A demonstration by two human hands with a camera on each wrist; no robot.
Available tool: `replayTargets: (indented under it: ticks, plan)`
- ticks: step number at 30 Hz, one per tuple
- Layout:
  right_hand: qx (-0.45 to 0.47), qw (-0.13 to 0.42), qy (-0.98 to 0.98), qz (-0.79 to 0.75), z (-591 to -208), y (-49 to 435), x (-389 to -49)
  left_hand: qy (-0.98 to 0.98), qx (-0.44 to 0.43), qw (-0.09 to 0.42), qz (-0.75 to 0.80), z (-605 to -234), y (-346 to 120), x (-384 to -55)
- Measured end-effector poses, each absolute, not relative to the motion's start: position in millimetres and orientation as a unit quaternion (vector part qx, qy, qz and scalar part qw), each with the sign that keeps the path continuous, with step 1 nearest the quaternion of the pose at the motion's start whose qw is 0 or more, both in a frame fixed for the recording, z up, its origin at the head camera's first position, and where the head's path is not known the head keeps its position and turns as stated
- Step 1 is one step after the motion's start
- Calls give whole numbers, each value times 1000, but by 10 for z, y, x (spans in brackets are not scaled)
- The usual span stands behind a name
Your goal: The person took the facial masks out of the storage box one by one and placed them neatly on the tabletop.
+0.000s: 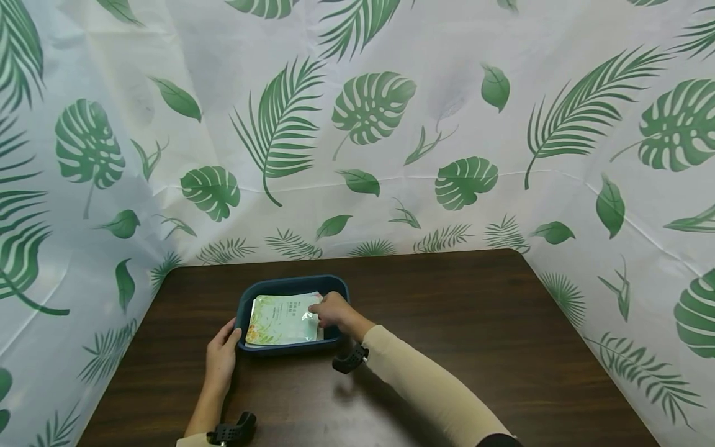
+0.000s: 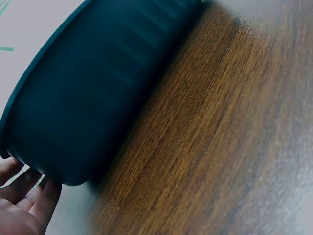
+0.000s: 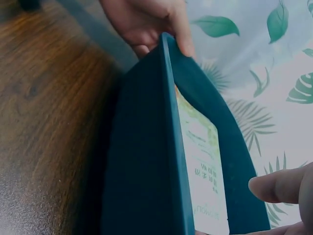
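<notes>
A dark blue plastic basin [image 1: 292,284] sits on the table, with flat pale-green printed packets [image 1: 279,320] stacked inside. Yellow-orange flowers and leaves decorate the top packet. My left hand [image 1: 220,357] grips the basin's left end, thumb at the rim and fingers against the outer wall; the left wrist view shows those fingers [image 2: 46,196] low on the wall. Over the basin's right side, my right hand [image 1: 335,310] reaches in to the packets' right edge. In the right wrist view its thumb [image 3: 276,186] stands apart from the fingers, whose tips are partly hidden by the basin wall.
The dark wood-grain table [image 1: 447,323] extends to the right of the basin and in front of it. A white leaf-patterned sheet [image 1: 391,149] hangs behind the table and along both sides.
</notes>
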State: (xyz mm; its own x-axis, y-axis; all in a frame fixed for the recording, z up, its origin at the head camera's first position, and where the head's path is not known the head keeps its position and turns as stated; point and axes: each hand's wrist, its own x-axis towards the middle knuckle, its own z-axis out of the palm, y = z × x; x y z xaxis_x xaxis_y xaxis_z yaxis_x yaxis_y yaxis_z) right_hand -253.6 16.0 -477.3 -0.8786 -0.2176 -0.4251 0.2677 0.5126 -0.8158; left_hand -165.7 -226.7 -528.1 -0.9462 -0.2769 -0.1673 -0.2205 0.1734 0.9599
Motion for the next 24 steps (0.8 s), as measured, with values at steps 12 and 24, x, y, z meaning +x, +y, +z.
replayTargets:
  ticks: [12, 24]
  plan:
    - [65, 210, 819, -529, -4815, -29, -2547, -758, 162, 15, -632, -5290, -2278, -1653]
    - [13, 223, 834, -504, -4908, -28, -2527, -775, 159, 24, -611, -5303, -2259, -1668]
